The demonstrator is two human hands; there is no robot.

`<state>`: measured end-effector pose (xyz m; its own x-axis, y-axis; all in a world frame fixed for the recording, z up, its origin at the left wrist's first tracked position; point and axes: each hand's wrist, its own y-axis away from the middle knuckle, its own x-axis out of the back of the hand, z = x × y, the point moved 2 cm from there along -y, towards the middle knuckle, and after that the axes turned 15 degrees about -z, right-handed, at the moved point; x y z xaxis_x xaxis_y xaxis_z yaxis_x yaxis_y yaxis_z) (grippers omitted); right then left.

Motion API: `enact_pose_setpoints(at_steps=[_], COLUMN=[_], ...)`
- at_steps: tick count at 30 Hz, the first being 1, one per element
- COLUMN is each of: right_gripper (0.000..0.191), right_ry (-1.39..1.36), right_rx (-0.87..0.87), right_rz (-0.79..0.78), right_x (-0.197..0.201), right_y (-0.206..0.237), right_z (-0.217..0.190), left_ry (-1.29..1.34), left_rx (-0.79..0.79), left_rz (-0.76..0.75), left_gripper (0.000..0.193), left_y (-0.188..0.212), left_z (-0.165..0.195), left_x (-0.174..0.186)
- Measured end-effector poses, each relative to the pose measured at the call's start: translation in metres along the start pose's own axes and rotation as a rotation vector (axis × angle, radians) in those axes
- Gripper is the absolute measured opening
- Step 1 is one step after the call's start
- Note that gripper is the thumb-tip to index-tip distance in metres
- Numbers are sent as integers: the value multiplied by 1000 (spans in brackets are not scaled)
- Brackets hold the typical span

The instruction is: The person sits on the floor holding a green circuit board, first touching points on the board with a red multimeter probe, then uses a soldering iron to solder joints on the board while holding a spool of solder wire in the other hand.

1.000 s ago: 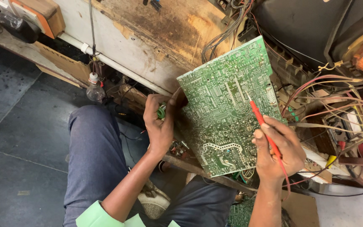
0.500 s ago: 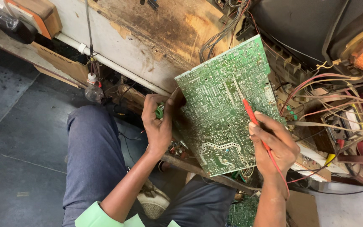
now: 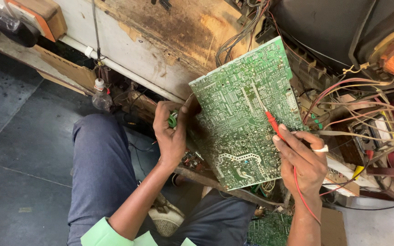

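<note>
Nearest the camera are the person's knees in dark blue trousers (image 3: pixel 96 177) and a pale green sleeve (image 3: pixel 101 234) at the bottom edge, above a dark tiled floor (image 3: pixel 19 150). Between the knees lies a second, smaller green board (image 3: pixel 270 230), partly hidden.

The left hand (image 3: pixel 169 136) has its fingers closed on the left edge of a large green circuit board (image 3: pixel 242 114), holding it tilted with the solder side up; something small and green sits under the fingers, too covered to name. The right hand (image 3: pixel 304 159) pinches a red test probe (image 3: pixel 274 124) between thumb and fingers, pen-fashion, its metal tip touching the board near the middle. A thin red lead (image 3: pixel 304 198) runs down from the probe across the wrist.

Just right of the board is a tangle of red, yellow and white wires (image 3: pixel 365 105). Beyond the board stands a worn, stained wooden bench (image 3: pixel 169 36), with a small clear bottle (image 3: pixel 101 96) hanging below its edge, and the dark back of a picture tube (image 3: pixel 334 27) at top right.
</note>
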<state>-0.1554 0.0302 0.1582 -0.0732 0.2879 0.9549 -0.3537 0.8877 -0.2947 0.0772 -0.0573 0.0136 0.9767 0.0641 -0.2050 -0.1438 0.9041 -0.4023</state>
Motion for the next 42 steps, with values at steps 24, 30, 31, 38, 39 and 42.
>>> enact_pose_setpoints(at_steps=[24, 30, 31, 38, 39, 42], right_gripper=[22, 24, 24, 31, 32, 33], right_ry=[186, 6, 10, -49, -49, -20], right_rx=[155, 114, 98, 17, 10, -6], right_rz=[-4, 47, 52, 72, 71, 64], right_x=[0, 3, 3, -5, -6, -9], right_y=[12, 10, 11, 14, 15, 18], right_z=[6, 6, 7, 16, 17, 20], left_ry=[2, -53, -48, -4, -18, -19], left_rx=[-2, 0, 0, -2, -3, -3], left_rz=[-5, -7, -11, -14, -12, -12], left_gripper=[6, 5, 5, 6, 6, 6], left_y=[-1, 0, 0, 0, 0, 0], left_z=[1, 1, 0, -3, -3, -3], left_x=[-2, -1, -2, -3, -3, -5])
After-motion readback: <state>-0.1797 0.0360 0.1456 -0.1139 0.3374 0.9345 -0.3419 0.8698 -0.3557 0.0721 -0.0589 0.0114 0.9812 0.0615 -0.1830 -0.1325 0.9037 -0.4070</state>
